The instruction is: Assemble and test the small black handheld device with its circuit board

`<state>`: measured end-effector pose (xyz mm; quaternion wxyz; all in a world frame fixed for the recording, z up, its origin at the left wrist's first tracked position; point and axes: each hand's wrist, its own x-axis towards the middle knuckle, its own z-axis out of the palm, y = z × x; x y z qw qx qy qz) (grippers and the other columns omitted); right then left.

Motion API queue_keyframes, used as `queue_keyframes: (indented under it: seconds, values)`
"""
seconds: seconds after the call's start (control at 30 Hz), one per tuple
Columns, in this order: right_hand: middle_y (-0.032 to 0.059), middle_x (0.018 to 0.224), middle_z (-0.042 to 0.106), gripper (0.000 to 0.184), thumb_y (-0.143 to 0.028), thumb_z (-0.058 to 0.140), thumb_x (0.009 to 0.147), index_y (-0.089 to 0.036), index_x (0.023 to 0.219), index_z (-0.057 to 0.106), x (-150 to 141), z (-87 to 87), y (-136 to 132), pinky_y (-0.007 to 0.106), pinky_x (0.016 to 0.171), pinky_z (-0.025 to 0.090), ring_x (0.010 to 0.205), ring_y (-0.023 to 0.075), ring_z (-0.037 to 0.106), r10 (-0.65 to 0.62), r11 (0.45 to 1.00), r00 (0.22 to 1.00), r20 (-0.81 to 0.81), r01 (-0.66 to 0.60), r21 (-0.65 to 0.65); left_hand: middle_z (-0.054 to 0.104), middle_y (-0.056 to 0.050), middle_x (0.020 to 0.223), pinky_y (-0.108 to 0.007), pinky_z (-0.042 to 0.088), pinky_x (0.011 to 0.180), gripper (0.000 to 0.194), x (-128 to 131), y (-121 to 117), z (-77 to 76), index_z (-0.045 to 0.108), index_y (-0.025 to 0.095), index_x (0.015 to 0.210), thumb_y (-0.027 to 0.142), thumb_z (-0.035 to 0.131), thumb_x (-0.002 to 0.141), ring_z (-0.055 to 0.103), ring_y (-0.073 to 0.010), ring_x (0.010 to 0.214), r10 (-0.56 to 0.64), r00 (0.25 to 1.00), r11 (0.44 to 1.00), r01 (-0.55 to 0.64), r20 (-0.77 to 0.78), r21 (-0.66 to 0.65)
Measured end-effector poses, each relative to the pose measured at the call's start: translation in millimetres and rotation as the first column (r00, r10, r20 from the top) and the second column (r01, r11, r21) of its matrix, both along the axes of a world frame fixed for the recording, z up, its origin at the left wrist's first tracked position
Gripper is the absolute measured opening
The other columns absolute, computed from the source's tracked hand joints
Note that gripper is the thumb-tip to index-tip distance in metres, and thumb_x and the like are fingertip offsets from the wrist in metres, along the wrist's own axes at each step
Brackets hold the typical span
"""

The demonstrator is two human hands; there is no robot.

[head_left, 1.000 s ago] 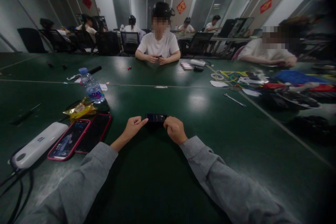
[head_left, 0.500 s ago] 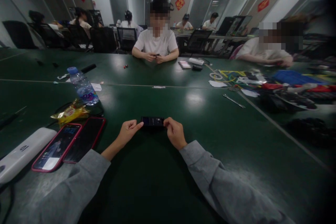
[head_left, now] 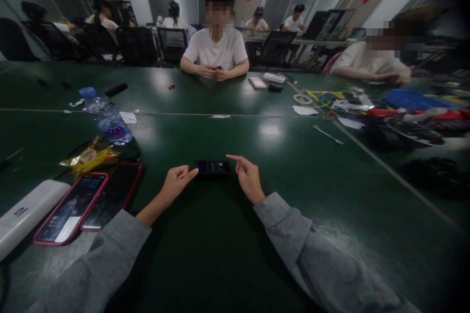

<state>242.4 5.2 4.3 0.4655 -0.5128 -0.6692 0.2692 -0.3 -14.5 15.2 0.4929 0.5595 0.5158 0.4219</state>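
A small black device with a lit screen (head_left: 212, 167) lies sideways in front of me, low over the green table or on it; I cannot tell which. My left hand (head_left: 178, 182) is closed at its left end, thumb pressed on the edge and the other fingers curled. Just off the device's right end is my right hand (head_left: 248, 178). Its index finger points out past the upper right corner, while the other fingers bend loosely with nothing visible in them.
To the left are two red-cased phones (head_left: 75, 208), a white power bank (head_left: 31, 212), a yellow wrapper (head_left: 90, 156) and a water bottle (head_left: 106, 116). A wrench (head_left: 328, 135) and tangled cables (head_left: 312, 100) lie right. Across the table sits a person (head_left: 216, 49).
My right hand has come off the device's right end, and its index finger has straightened. The left hand stays at the left end. The view has shifted slightly.
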Motion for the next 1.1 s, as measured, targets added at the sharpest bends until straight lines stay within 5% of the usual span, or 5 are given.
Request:
queue_keyframes:
  seconds: [0.23, 0.43, 0.63, 0.9, 1.1]
  values:
    - [-0.0030, 0.064, 0.051, 0.060, -0.004, 0.033, 0.085, -0.027, 0.139, 0.043, -5.9, 6.2, -7.9, 0.021, 0.055, 0.037, 0.051, 0.0088, 0.044, 0.065, 0.998, 0.946, 0.318, -0.060, -0.023, 0.027, 0.008, 0.054, -0.019, 0.021, 0.044, 0.050, 1.1, 1.3, 0.4, 0.024, 0.020, 0.056, 0.042, 0.061, 0.082, 0.026, -0.0061, 0.047, -0.034, 0.999, 0.999, 0.035, -0.025, 0.020]
    - [0.0011, 0.075, 0.064, 0.072, -0.004, 0.036, 0.085, -0.028, 0.150, 0.016, -12.0, 15.0, -15.2, 0.022, 0.058, 0.040, 0.060, 0.0129, 0.055, 0.068, 0.998, 0.666, 0.743, -0.035, -0.060, 0.027, 0.008, 0.054, -0.020, 0.021, 0.045, 0.049, 0.9, 2.2, -0.3, 0.025, 0.020, 0.056, 0.042, 0.059, 0.083, 0.026, -0.0063, 0.048, -0.070, 0.997, 0.997, 0.071, -0.043, 0.025]
    - [0.0026, 0.074, 0.067, 0.082, -0.005, 0.044, 0.084, -0.023, 0.151, 0.001, -16.8, 19.8, -18.8, 0.025, 0.060, 0.044, 0.061, 0.0156, 0.059, 0.082, 0.997, 0.477, 0.875, -0.026, -0.079, 0.030, 0.007, 0.055, -0.019, 0.022, 0.045, 0.047, 0.4, 1.8, 1.1, 0.026, 0.020, 0.057, 0.041, 0.059, 0.083, 0.029, -0.0067, 0.048, -0.080, 0.996, 0.997, 0.080, -0.033, -0.006]
    - [0.0032, 0.065, 0.061, 0.082, -0.004, 0.049, 0.080, -0.028, 0.150, 0.014, -14.3, 9.4, -17.2, 0.029, 0.058, 0.045, 0.054, 0.0166, 0.055, 0.057, 0.998, 0.656, 0.753, -0.039, -0.043, 0.030, 0.007, 0.055, -0.020, 0.026, 0.048, 0.049, 1.9, 1.0, 2.8, 0.026, 0.020, 0.056, 0.043, 0.058, 0.083, 0.029, -0.0071, 0.049, -0.061, 0.996, 0.998, 0.062, -0.071, 0.011]
    - [0.0004, 0.065, 0.058, 0.072, -0.005, 0.042, 0.083, -0.023, 0.149, 0.019, -4.4, 1.0, -11.0, 0.028, 0.058, 0.044, 0.052, 0.0142, 0.052, 0.046, 0.993, 0.842, 0.538, 0.018, -0.114, 0.047, 0.003, 0.069, -0.023, 0.039, 0.058, 0.032, 0.0, 0.5, -1.2, 0.045, 0.020, 0.072, 0.046, 0.060, 0.082, 0.045, -0.0112, 0.061, 0.177, 0.977, 0.970, -0.153, -0.119, 0.187]
